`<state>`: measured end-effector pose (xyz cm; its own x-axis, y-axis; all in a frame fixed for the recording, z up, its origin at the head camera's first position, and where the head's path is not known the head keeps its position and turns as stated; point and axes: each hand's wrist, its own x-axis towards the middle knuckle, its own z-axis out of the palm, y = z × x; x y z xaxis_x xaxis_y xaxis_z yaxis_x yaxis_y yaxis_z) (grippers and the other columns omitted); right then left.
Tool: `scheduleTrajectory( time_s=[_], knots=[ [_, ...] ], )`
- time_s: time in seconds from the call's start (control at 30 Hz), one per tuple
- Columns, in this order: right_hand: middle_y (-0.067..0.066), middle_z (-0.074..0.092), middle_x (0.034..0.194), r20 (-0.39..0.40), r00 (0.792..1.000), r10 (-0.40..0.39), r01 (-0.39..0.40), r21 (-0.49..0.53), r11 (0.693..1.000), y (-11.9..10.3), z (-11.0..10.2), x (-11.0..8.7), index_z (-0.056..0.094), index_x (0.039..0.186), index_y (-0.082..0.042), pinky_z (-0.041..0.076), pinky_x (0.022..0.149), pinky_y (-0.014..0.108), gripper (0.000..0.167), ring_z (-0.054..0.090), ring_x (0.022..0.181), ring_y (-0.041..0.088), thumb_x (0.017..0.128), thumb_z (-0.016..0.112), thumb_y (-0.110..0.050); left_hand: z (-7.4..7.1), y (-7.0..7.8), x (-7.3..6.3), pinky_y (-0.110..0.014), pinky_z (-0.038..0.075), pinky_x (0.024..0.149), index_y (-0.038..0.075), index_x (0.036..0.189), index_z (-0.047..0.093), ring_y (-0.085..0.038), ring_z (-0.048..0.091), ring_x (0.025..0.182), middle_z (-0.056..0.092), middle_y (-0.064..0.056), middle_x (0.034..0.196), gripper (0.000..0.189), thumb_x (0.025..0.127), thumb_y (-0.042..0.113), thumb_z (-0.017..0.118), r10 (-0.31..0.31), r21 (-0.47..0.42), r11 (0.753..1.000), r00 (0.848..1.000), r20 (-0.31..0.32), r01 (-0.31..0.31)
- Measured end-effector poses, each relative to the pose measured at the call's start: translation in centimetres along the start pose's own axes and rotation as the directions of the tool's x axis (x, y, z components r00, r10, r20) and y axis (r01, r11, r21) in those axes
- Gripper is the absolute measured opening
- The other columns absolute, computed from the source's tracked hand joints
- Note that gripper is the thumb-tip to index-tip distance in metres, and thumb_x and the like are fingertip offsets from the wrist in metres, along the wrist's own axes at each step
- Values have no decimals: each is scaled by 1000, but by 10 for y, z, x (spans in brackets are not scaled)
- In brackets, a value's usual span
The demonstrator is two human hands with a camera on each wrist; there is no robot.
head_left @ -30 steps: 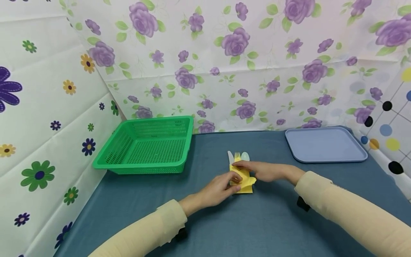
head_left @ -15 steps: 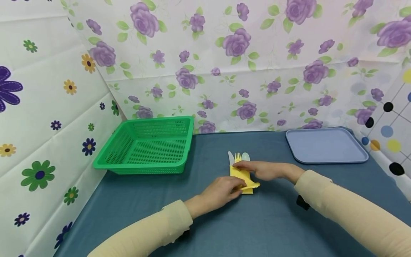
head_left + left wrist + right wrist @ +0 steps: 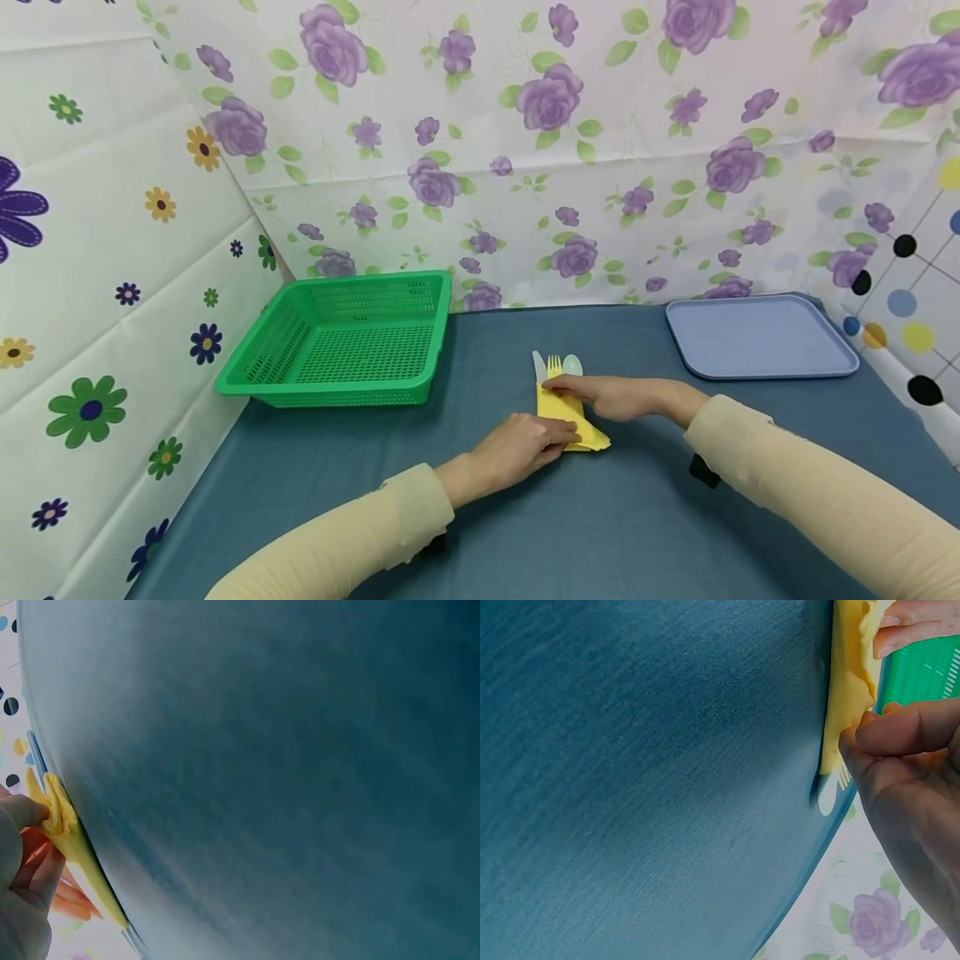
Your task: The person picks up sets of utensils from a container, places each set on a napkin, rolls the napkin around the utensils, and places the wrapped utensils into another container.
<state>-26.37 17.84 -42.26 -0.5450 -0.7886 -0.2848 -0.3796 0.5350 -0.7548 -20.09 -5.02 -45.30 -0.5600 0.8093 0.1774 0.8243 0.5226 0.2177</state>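
A yellow napkin lies on the blue cloth, folded over the lower part of a pale plastic knife, a yellow fork and a pale green spoon. Only their upper ends show. My left hand holds the napkin's lower part, its fingers lying across the fold and the thumb at the near end. Higher up, my right hand holds the top of the napkin, the index finger reaching across the cutlery and the thumb close to it in the right wrist view. The handles are hidden.
To the back left stands a green plastic basket. A flat blue-grey tray lies at the back right. Flowered sheets close off the back and left of the blue-covered table.
My left hand has moved slightly right, drawing a crumpled flap of the napkin rightward; the flap now lies flatter, with its corner past the right edge. My right hand has stayed in place.
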Motion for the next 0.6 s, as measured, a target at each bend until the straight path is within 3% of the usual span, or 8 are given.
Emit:
scheduleTrajectory(
  time_s=[0.17,0.3,0.47,0.6],
  knots=[
    [20,26,168,2,1000,-5,5,0,1000,-2,0,-1,23,165,-2,23,125,55,84,22,156,37,84,19,22,-1,0,1,-26,52,105,17,132,74,-10,62,128,66,0,140,28,106,19,65,23,18,1000,999,28,-23],
    [21,27,168,1,1000,-14,14,-27,1000,-2,0,0,24,164,-1,24,125,56,84,22,156,38,83,21,23,-5,-2,2,-28,48,110,16,134,73,-11,59,132,67,1,139,30,110,24,57,28,-17,999,998,57,-27],
    [20,28,167,-5,1000,-13,12,-38,999,-2,0,-1,26,164,-1,23,125,57,84,24,156,38,83,21,22,-7,-8,3,-24,46,110,17,131,74,-10,61,130,69,3,136,28,108,18,59,47,-71,997,997,60,-43],
    [20,29,167,-12,1000,-10,9,-45,999,-3,1,-1,27,164,-2,25,124,57,83,26,155,37,85,21,21,-6,-9,2,-24,49,107,20,131,75,-12,60,130,67,1,138,28,106,16,62,98,17,995,994,54,-99]
  ],
)
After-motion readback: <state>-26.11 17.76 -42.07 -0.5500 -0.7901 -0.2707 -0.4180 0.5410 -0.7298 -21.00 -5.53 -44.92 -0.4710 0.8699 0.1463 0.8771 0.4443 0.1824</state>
